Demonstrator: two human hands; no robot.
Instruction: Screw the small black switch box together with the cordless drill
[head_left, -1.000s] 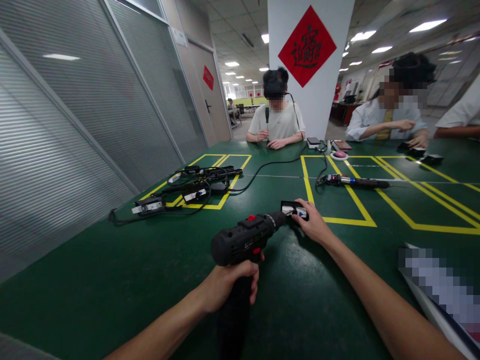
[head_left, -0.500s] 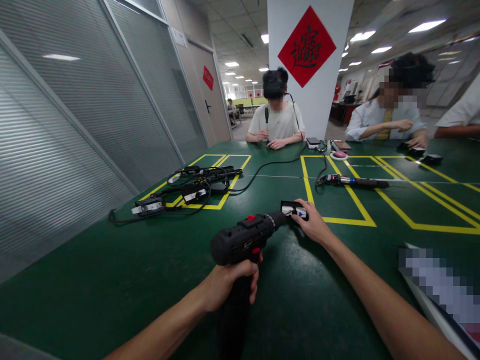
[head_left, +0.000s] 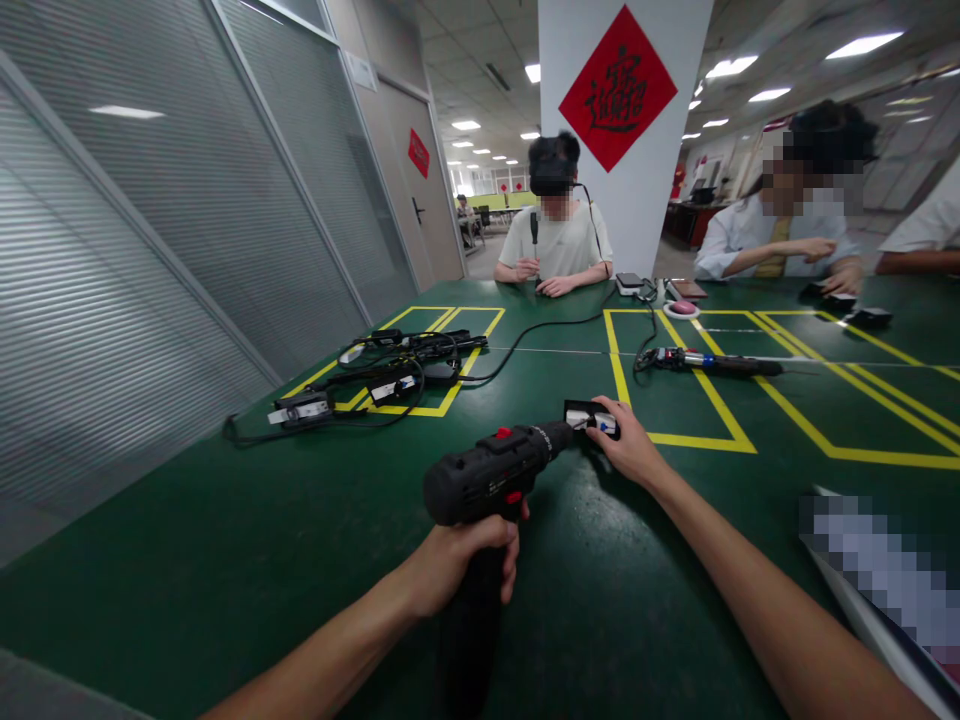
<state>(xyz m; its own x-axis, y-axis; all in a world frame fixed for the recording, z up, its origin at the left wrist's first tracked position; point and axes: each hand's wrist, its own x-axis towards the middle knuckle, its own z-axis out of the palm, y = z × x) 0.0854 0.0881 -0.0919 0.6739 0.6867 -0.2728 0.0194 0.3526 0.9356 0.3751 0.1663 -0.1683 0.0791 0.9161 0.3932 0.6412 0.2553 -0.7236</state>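
Observation:
My left hand point(head_left: 469, 565) is wrapped round the grip of a black cordless drill point(head_left: 487, 478) with red buttons. The drill points forward and to the right, its chuck close against a small black-and-white boxy part point(head_left: 581, 417). Whether the drill's tip touches that part I cannot tell. My right hand point(head_left: 624, 440) grips the same part from its right side, fingers over the top and thumb on the near face. A small blue spot shows on the part beside my thumb. My fingers hide its right end.
Black devices with tangled cables point(head_left: 397, 370) lie at the left on the green table point(head_left: 300, 560). A dark tool with a cable point(head_left: 712, 362) lies at the right. A pinkish round item point(head_left: 682, 309) sits behind it. Two people point(head_left: 555, 230) point(head_left: 787, 220) sit across the table.
The view has shifted very slightly. Both hands, the drill and the boxy part keep the same positions relative to each other.

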